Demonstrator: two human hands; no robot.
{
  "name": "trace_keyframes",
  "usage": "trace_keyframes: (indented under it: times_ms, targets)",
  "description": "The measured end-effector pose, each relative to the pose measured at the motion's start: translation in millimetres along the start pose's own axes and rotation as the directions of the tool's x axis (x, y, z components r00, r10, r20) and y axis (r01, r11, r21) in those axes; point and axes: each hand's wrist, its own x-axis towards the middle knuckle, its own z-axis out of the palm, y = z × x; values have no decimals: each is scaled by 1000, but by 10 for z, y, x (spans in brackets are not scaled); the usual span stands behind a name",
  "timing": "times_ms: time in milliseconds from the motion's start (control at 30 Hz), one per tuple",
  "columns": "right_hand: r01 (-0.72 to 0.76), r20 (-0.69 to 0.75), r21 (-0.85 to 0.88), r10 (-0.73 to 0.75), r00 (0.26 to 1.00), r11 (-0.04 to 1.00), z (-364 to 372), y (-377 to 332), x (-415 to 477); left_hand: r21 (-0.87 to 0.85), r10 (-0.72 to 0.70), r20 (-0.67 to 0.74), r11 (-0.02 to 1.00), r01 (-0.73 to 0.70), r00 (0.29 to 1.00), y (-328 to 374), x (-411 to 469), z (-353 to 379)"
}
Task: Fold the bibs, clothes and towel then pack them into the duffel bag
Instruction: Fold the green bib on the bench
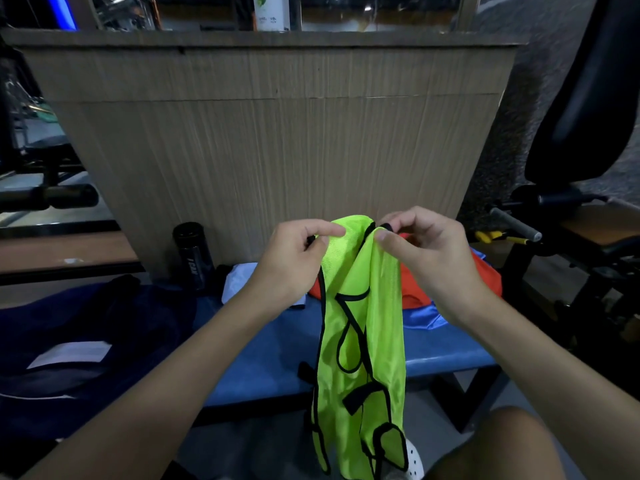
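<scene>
You are holding a neon yellow-green bib [363, 323] with black edging up in front of you. It is hanging lengthwise, its lower end dangling past the front edge of the blue bench [270, 348]. Your left hand [294, 258] is pinching one top strap between thumb and fingers, and your right hand [426, 254] is pinching the other. The hands are close together, probably to line the shoulders up for a first fold. Behind the bib, an orange bib [414, 289] and a blue cloth [426, 317] are lying heaped on the bench, not yet folded. A white cloth [239, 278] is lying just beyond your left hand. The dark navy duffel bag [86, 323] is sitting at the bench's left end, handy for packing. A black bottle [194, 254] is standing against the wooden panel [277, 140].
</scene>
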Motion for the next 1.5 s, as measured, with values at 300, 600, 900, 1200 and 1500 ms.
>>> trace_keyframes:
  times_ms: [300, 600, 900, 1200, 1500]
  targets:
    - [7, -41, 78, -3, 999, 997, 106, -46, -5, -126, -10, 153, 992, 30, 988, 141, -138, 116]
    - [-76, 102, 18, 74, 992, 997, -62, 37, -14, -136, 39, 65, 990, -30, 997, 163, -96, -41]
    - [104, 140, -304, -64, 988, 947, -91, -49, -43, -257, -37, 135, 964, 71, 990, 108, -90, -5]
    - [142, 9, -243, -144, 989, 960, -16, -67, 17, -216, -4, 178, 975, 43, 984, 113, -195, 91]
    - [44, -1, -206, -46, 999, 977, -211, -16, 43, -383, -92, 121, 914, 132, 988, 113, -130, 40]
